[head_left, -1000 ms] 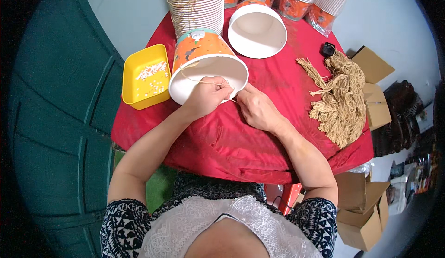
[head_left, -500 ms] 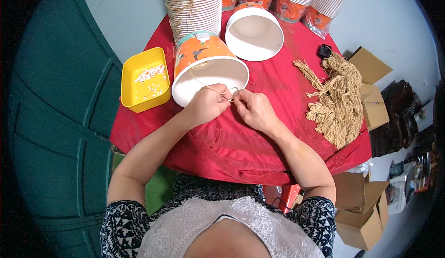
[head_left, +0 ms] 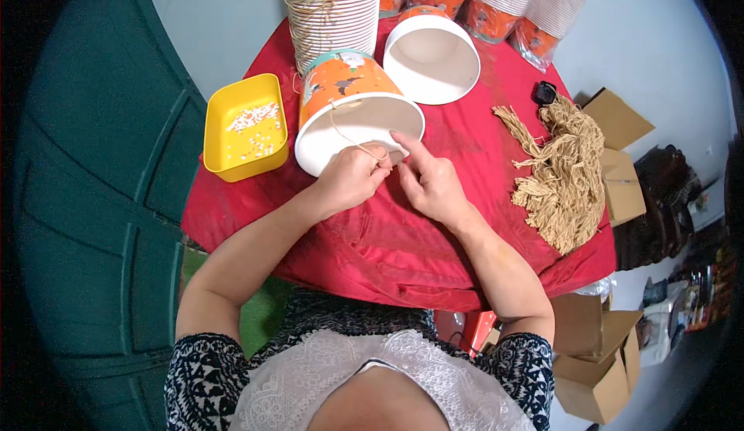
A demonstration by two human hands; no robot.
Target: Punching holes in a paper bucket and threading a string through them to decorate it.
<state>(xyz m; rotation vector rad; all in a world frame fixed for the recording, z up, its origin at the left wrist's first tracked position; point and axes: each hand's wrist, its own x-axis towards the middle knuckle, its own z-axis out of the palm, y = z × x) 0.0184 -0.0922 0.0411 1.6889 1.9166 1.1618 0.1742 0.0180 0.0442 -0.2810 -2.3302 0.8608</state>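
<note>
An orange patterned paper bucket [head_left: 350,81] lies on its side, its white mouth facing me. From a hole by its upper rim a thin tan cord [head_left: 339,127] runs down to my left hand [head_left: 350,177], whose fingers pinch it in front of the lower rim. A bit of the cord loops over those fingers. My right hand [head_left: 436,188] is just to the right, index finger stretched toward the bucket's rim and thumb held apart, close to the left fingertips. Whether the cord's end touches the right hand is too small to tell.
A yellow tub [head_left: 245,160] with small white pieces stands at left. Behind are a second bucket [head_left: 432,59] on its side and tall stacks of nested buckets [head_left: 335,20]. A heap of tan cords [head_left: 570,175] lies at right on the red cloth [head_left: 457,268]. Cardboard boxes [head_left: 597,361] stand beyond.
My right hand has gone from pinching at the cord beside the left to an extended index finger over the bucket's rim. My left hand keeps its pinch. The view has shifted slightly.
</note>
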